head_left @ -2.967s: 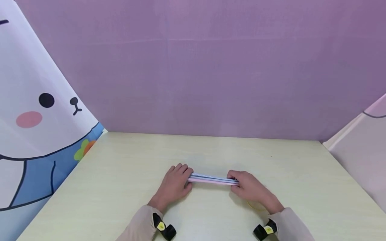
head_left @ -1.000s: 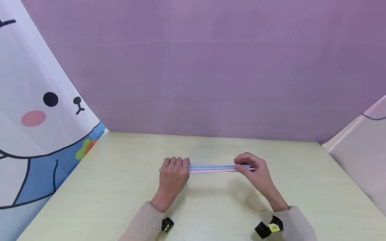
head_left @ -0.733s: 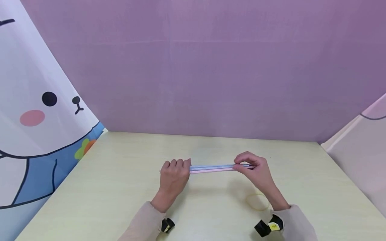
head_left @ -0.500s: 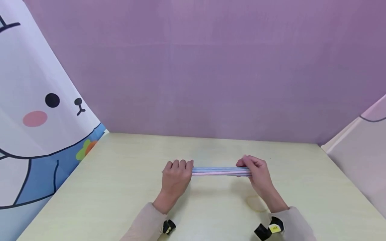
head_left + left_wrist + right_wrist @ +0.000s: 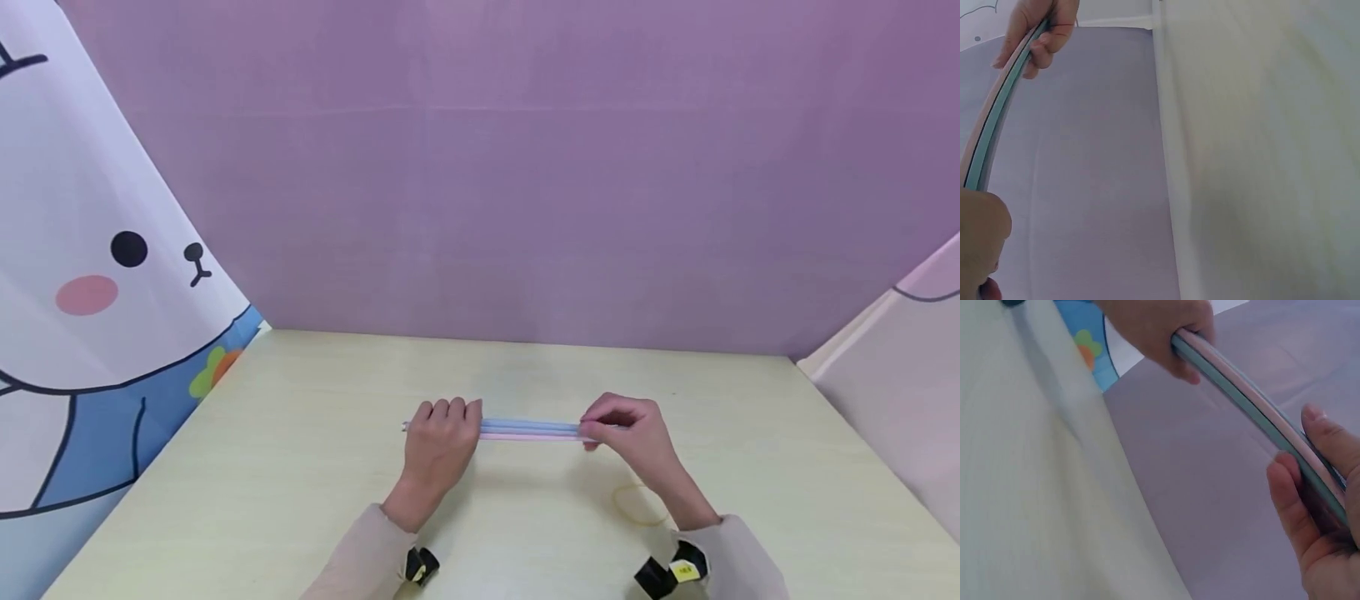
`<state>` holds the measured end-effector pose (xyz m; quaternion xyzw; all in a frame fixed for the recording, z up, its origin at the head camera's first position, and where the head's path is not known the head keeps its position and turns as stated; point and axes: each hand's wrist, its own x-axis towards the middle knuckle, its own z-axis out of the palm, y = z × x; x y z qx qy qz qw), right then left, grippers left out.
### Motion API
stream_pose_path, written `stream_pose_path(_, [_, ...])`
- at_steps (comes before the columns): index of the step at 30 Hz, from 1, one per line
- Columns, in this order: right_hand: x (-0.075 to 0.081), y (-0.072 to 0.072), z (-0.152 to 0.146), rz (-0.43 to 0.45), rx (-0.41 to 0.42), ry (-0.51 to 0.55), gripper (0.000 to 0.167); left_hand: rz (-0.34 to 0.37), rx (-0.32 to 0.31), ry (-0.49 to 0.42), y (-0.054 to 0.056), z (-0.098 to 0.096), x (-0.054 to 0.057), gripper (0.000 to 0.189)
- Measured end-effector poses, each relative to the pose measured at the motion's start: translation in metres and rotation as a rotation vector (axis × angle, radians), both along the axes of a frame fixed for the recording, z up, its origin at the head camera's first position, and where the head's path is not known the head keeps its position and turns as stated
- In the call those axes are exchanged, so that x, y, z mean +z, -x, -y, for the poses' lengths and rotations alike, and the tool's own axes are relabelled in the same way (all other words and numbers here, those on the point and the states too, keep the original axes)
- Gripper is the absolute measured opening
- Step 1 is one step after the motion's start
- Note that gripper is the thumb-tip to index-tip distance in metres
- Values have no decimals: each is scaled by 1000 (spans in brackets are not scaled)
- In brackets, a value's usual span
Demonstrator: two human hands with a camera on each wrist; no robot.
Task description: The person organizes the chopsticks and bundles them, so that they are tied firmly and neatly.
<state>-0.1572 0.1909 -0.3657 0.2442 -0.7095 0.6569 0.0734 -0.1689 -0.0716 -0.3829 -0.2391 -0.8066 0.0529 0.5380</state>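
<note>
A bundle of slim pink and blue sticks [image 5: 528,428], perhaps pencils, is held level a little above the table. My left hand [image 5: 441,446] grips its left part with curled fingers, and a small end pokes out past the knuckles. At the other end, my right hand [image 5: 633,429] pinches the sticks between thumb and fingers. In the right wrist view the pink and blue-green lengths [image 5: 1254,403] lie side by side between the two hands. A thin yellow band [image 5: 625,519], looped like a rubber band, lies on the table below my right hand.
The pale wooden table [image 5: 337,375] ends at a purple cloth backdrop [image 5: 525,208]. A cartoon-printed cloth [image 5: 90,350] hangs along the left side, and a whitish cloth [image 5: 892,400] along the right.
Since the earliest frame the hands have risen and moved apart, exposing more of the sticks. Over the last half second my right hand's fingers have shifted their hold on the right end.
</note>
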Motion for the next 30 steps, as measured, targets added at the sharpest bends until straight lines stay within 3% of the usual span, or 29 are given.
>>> stream_pose_path(2, [-2,0,1,-4,-31,15,15,3,2,0,0,-1,0,52])
stream_pose_path(5, [-5,0,4,1,-70,-45,6,14,-5,8,1,-1,1,50])
stream_pose_path(9, [-6,0,2,25,-3,-135,10,30,-33,28,3,1,0,47])
stream_pose_path(12, [-5,2,-3,56,30,-128,10,13,-57,44,4,1,1,46])
stream_pose_path(15, [-3,5,-9,62,11,-112,12,-9,-90,71,6,1,4,45])
stream_pose_path(22, [-1,11,-21,16,37,-80,18,44,-165,170,11,6,12,50])
stream_pose_path(30, [1,13,-27,-28,76,-39,23,-24,-203,115,15,15,17,47])
